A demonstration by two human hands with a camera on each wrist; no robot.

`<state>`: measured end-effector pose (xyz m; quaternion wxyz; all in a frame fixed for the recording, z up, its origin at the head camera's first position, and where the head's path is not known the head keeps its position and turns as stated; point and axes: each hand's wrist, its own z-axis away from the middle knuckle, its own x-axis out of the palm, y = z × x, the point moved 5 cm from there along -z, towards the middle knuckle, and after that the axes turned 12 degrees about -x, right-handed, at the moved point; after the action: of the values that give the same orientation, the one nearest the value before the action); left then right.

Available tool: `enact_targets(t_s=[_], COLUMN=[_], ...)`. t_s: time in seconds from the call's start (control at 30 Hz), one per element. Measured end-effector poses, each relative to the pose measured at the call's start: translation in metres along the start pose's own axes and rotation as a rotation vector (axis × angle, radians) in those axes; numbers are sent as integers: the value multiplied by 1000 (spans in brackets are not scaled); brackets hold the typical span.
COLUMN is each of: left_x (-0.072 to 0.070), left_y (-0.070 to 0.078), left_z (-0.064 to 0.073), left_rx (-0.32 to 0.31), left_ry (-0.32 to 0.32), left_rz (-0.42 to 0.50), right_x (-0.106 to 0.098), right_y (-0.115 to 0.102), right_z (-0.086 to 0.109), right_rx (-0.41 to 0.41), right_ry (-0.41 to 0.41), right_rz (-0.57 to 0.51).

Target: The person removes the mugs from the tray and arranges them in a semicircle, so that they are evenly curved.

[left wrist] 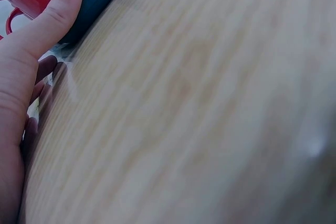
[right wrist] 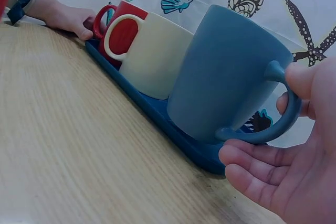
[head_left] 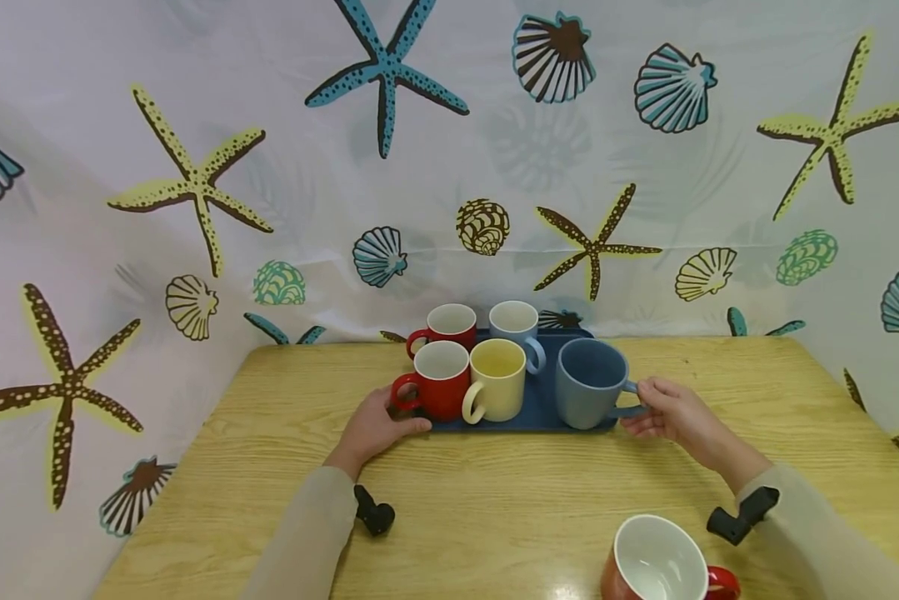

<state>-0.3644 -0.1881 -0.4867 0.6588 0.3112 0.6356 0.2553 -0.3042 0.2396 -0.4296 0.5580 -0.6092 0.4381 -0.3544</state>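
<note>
A dark blue tray [head_left: 542, 400] lies at the back of the table, with several mugs on it. My left hand [head_left: 380, 429] grips its left end, thumb [left wrist: 62, 3] along the rim by the front red mug [head_left: 442, 392]. At the other end, my right hand [head_left: 677, 417] holds the large blue mug [right wrist: 226, 72] by its handle [right wrist: 289, 121], thumb and index finger pinching it. The other fingers spread beneath the handle. Between these two mugs stands a cream mug [head_left: 497, 387]. Behind are another red mug [head_left: 460, 333] and a light blue mug [head_left: 520, 333].
Close to me at the front right stands a red mug [head_left: 655, 562] with a white inside, next to my right forearm. A curtain [head_left: 434, 192] printed with shells and starfish hangs right behind the tray and down both sides of the wooden table [head_left: 494, 508].
</note>
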Motion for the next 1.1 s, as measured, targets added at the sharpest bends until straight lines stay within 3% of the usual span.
enact_targets(t_s=[0.4,0.67,1.1], left_x=[2,0,0], left_y=[-1,4,5], left_z=[0,2,1], left_rx=[-27,10,10], left_ry=[-9,2,-14], left_rz=[-6,10,5], right_x=[11,17,17], right_y=[-8,-7,-10], right_z=[26,43,70], right_rx=[-3,40,56], right_ry=[-70,-92,-106], right_rz=[-1,-31,-55])
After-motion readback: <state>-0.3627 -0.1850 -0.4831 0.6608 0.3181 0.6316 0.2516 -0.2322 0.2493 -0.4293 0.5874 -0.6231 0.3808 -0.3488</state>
